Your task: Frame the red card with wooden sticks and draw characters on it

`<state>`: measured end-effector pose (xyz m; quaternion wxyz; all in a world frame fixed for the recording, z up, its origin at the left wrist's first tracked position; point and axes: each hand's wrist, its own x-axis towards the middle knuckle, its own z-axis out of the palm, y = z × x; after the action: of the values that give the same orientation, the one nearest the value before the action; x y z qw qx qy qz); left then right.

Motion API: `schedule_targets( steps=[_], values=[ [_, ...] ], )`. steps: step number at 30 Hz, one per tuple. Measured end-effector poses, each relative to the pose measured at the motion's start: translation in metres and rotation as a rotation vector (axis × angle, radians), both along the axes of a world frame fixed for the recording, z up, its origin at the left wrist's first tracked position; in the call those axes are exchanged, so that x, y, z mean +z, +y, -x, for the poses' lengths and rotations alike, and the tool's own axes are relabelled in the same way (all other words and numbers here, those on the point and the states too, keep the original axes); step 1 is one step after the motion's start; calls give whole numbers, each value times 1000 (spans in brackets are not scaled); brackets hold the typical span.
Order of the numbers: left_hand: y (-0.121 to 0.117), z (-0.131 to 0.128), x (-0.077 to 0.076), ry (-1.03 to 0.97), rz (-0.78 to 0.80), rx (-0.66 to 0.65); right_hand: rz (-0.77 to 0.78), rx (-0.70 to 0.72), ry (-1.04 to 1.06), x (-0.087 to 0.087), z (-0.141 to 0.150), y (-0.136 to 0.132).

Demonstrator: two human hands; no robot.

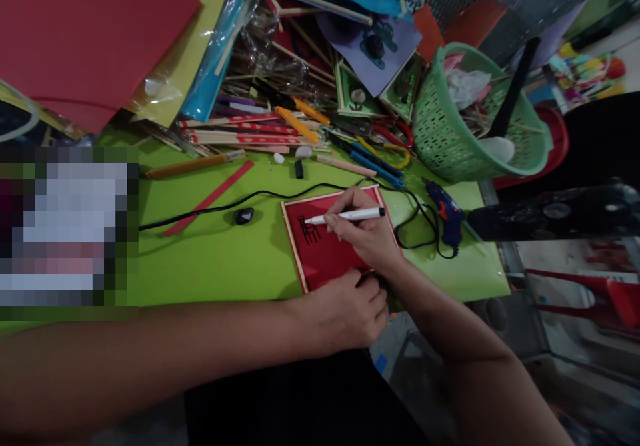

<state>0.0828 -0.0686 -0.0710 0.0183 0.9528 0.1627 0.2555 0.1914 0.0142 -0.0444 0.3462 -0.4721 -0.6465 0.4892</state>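
A red card (330, 259) edged with thin pale wooden sticks lies at the front of the green table, with a few black lines drawn in its upper left part. My right hand (364, 233) is closed around a white marker (357, 216), its tip touching the card beside the black lines. My left hand (350, 313) is curled at the card's near edge and grips it there, its fingertips partly hidden. A small shiny black stone (245, 216) sits to the left of the card.
A black cord (250, 195) crosses the green table (210, 266) to a blue glue gun (447, 213) on the right. Behind lie scissors (387, 146), an orange cutter (297, 125) and chopstick packets (240, 129). A green basket (435, 119) stands back right, a pixelated patch at left.
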Motion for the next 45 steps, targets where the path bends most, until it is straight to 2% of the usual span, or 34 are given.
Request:
schedule_targets(
  steps=[38, 45],
  values=[
    [0, 2, 0, 16, -10, -8, -21, 2, 2, 0, 0, 0],
    [0, 2, -3, 13, -27, -4, 32, -26, 194, -3, -6, 4]
  ],
)
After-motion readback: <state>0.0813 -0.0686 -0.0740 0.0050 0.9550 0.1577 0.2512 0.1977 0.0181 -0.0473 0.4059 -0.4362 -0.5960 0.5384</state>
